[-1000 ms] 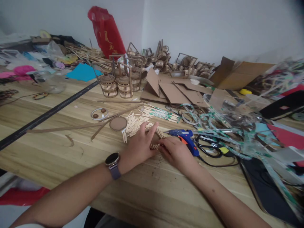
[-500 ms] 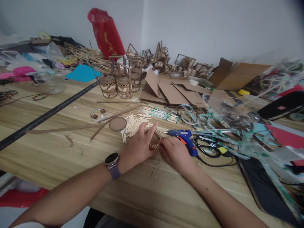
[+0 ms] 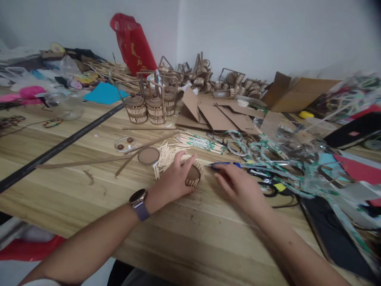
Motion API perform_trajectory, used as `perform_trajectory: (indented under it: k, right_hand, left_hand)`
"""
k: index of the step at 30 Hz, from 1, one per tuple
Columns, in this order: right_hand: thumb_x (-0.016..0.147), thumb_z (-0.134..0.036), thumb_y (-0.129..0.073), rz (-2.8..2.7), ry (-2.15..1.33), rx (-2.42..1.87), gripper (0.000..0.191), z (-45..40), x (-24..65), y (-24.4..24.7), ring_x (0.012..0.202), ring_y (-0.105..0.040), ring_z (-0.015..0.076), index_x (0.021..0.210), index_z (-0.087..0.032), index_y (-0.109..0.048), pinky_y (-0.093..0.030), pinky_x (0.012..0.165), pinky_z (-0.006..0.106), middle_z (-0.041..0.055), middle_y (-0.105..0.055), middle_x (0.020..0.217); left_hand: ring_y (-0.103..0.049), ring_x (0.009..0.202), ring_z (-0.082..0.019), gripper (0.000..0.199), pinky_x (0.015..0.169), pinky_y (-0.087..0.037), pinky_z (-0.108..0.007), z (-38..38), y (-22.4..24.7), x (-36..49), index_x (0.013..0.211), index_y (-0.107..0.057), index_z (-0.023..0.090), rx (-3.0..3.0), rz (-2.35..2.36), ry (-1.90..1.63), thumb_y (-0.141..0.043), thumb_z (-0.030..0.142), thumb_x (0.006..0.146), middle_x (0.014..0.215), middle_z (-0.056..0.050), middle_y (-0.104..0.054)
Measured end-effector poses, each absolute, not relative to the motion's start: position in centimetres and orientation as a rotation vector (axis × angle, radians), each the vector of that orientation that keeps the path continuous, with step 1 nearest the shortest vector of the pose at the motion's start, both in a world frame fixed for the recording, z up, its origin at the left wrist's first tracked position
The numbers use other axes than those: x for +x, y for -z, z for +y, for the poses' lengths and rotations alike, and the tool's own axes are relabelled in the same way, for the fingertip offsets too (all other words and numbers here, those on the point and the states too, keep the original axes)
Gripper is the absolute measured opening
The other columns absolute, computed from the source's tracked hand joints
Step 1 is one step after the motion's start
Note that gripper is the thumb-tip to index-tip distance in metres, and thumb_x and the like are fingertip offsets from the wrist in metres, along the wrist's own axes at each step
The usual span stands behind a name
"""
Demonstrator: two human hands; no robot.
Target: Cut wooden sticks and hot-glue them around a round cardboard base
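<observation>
A round cardboard disc (image 3: 194, 174) edged with short upright sticks lies on the wooden table. My left hand (image 3: 175, 178), wearing a watch, holds the disc's left side between thumb and fingers. To its right, my right hand (image 3: 239, 184) is over the blue glue gun (image 3: 222, 164), hiding most of its body; its fingers are apart, and whether they touch the gun is unclear. Loose short sticks (image 3: 168, 157) are heaped behind my left hand, beside a second cardboard disc (image 3: 148, 155).
Finished small baskets (image 3: 136, 109) stand behind, near folded cardboard (image 3: 216, 117). Scissors (image 3: 268, 188), tangled green-white strips and a dark phone (image 3: 330, 234) lie on the right. A long black strip (image 3: 65, 145) crosses the left, near blue paper (image 3: 104, 93).
My right hand has left the stick-edged disc and moved right, over the glue gun, covering it. My left hand has stayed at the disc.
</observation>
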State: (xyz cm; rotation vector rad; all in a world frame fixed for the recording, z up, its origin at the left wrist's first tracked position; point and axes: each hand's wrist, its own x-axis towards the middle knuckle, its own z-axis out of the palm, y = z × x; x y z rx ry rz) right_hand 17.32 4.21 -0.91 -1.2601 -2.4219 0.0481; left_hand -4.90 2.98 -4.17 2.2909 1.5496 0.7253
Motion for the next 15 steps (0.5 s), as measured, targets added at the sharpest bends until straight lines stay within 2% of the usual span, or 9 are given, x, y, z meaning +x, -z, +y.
perform_trajectory:
  k: [4,9,15]
  right_hand:
    - [0.093,-0.039,-0.044,-2.312,0.074,-1.683,0.031,5.0,20.5,1.4,0.081,-0.065,0.0286,0.092,-0.016,-0.065,-0.047,0.065,0.035,0.0138,-0.067,0.091]
    - [0.091,-0.044,-0.05,-2.316,-0.018,-1.883,0.035,5.0,22.0,3.1,0.073,-0.067,0.0283,0.096,-0.014,-0.066,-0.046,0.061,0.034,0.0154,-0.07,0.087]
    - [0.086,-0.04,-0.057,-2.221,-0.113,-1.868,0.033,5.5,22.2,3.7,0.079,-0.068,0.0304,0.101,-0.013,-0.067,-0.049,0.065,0.036,0.0172,-0.072,0.092]
  left_hand:
    - [-0.037,0.133,-0.04,0.107,0.099,-0.045,-0.052,2.6,3.8,-4.6,0.146,-0.02,0.03,2.236,1.603,-0.746,-0.084,0.025,0.06,0.15,-0.016,-0.012]
    - [-0.04,0.13,-0.041,0.102,0.091,-0.05,-0.05,2.1,3.6,-3.8,0.145,-0.019,0.031,2.253,1.726,-0.716,-0.079,0.025,0.064,0.151,-0.017,-0.011]
    - [-0.052,0.119,-0.036,0.1,0.086,-0.053,-0.045,2.1,4.0,-3.3,0.145,-0.016,0.032,2.241,1.794,-0.732,-0.076,0.024,0.066,0.151,-0.016,-0.012]
